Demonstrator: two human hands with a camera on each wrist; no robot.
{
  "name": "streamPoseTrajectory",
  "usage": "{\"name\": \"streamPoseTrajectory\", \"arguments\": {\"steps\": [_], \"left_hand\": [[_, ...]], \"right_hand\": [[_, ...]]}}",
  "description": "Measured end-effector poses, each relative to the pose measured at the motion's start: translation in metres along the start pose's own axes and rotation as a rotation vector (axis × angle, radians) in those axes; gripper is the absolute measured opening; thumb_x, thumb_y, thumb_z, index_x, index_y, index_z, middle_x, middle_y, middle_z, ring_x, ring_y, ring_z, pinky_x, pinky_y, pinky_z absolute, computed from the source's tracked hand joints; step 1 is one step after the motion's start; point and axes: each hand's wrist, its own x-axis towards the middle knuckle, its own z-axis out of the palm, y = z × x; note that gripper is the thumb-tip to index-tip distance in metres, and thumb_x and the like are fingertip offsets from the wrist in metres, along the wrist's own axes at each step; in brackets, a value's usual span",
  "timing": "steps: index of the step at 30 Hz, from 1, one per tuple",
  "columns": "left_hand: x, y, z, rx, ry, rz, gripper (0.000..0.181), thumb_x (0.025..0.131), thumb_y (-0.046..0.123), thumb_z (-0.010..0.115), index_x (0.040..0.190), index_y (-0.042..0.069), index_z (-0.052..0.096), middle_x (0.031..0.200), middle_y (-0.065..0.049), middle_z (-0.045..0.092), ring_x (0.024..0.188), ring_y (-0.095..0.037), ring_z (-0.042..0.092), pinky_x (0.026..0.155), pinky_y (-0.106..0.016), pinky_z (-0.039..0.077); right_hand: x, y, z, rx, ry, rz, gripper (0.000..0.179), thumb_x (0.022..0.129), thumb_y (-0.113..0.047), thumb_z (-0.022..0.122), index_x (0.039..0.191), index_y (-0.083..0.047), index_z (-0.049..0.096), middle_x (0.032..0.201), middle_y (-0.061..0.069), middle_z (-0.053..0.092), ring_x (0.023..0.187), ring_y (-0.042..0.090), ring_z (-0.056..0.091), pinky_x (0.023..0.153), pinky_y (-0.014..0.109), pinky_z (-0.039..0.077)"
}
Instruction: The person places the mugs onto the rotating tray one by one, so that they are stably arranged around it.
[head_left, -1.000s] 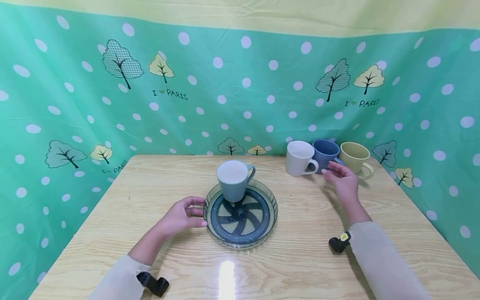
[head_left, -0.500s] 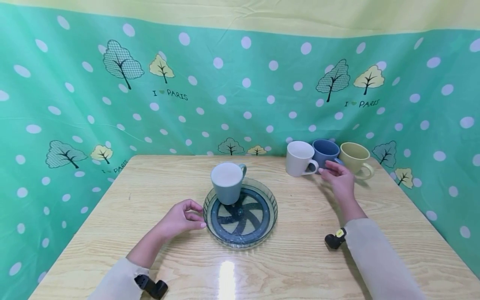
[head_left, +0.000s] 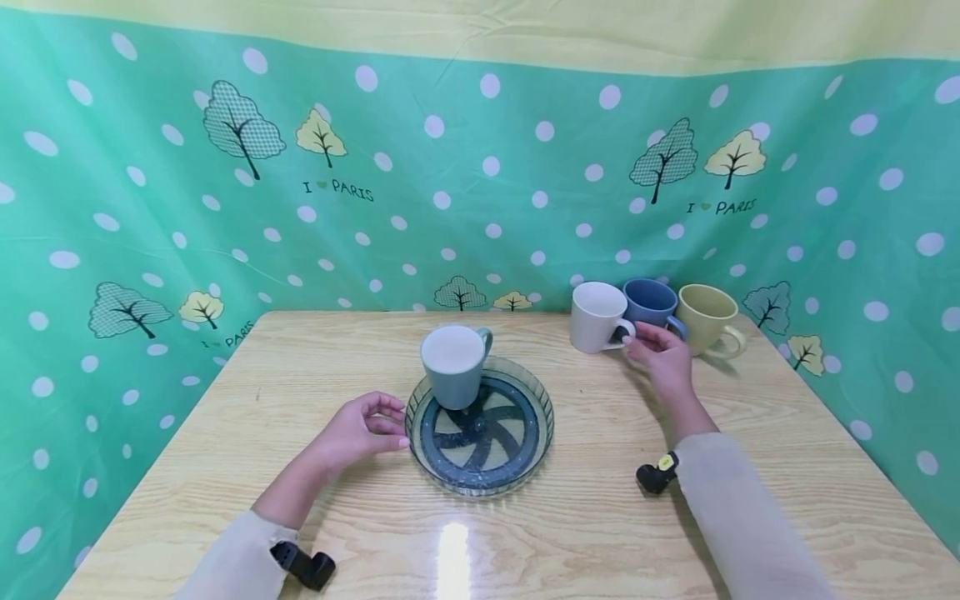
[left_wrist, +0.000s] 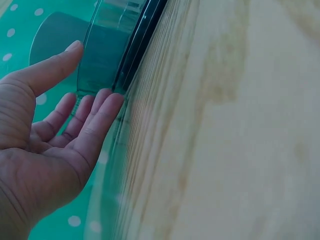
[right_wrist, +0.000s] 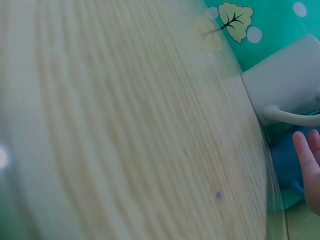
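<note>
A round, clear-walled turntable (head_left: 481, 478) with a dark spoked base sits mid-table, a grey-blue mug (head_left: 453, 377) upright at its back left. My left hand (head_left: 366, 432) is at its left side, thumb and fingers loosely parted; in the left wrist view the fingertips (left_wrist: 116, 100) lie right by the clear wall (left_wrist: 102, 55). At the back right, my right hand (head_left: 663, 364) reaches to the handle of a white mug (head_left: 591, 321). The right wrist view has its extended fingers (right_wrist: 303, 150) just under that handle (right_wrist: 290, 118), not wrapped round it.
Behind the right hand stands a dark blue mug (head_left: 649, 302), partly hidden, with a yellow mug (head_left: 703, 319) to its right. A green dotted curtain (head_left: 405, 167) hangs along the back edge of the wooden table (head_left: 315, 350).
My right hand has moved left, from in front of the blue mug to the white mug's handle. The grey-blue mug has shifted slightly left on the turntable. My left hand has barely moved.
</note>
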Motion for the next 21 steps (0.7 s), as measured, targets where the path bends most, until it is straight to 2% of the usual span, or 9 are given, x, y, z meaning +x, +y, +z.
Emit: {"name": "streamPoseTrajectory", "arguments": {"steps": [6,14,17,21], "left_hand": [[0.007,0.0,-0.005,0.022,-0.012,0.003,0.069,0.077,0.012,0.083,0.136,0.0,0.05,0.131,-0.019,0.057,0.118,-0.033,0.057,0.093,-0.037,0.053],[0.016,-0.001,-0.007,-0.012,-0.131,0.046,0.08,0.082,0.008,0.078,0.149,0.0,0.035,0.152,-0.019,0.036,0.136,-0.039,0.038,0.109,-0.047,0.037],[0.017,-0.001,-0.008,-0.02,-0.161,0.05,0.081,0.082,0.007,0.076,0.15,-0.001,0.031,0.155,-0.019,0.031,0.138,-0.04,0.034,0.111,-0.048,0.032],[0.017,0.0,-0.007,-0.023,-0.18,0.045,0.081,0.083,0.007,0.075,0.15,-0.003,0.03,0.155,-0.022,0.029,0.138,-0.043,0.032,0.112,-0.051,0.031]], "right_hand": [[0.0,-0.001,0.004,0.007,0.003,0.011,0.047,0.086,0.0,0.072,0.13,0.007,0.055,0.116,0.014,0.063,0.086,0.01,0.065,0.085,0.033,0.056],[0.0,-0.001,0.006,0.017,-0.008,0.054,0.048,0.087,-0.001,0.072,0.131,0.003,0.056,0.123,0.02,0.057,0.089,0.011,0.064,0.087,0.035,0.055],[0.002,0.0,0.008,0.016,-0.017,0.041,0.048,0.087,0.0,0.071,0.132,0.004,0.055,0.12,0.018,0.059,0.089,0.01,0.064,0.084,0.032,0.056],[0.004,0.001,0.009,0.023,-0.01,0.017,0.046,0.086,0.001,0.071,0.131,0.004,0.057,0.108,0.005,0.065,0.088,0.008,0.064,0.08,0.03,0.058]]}}
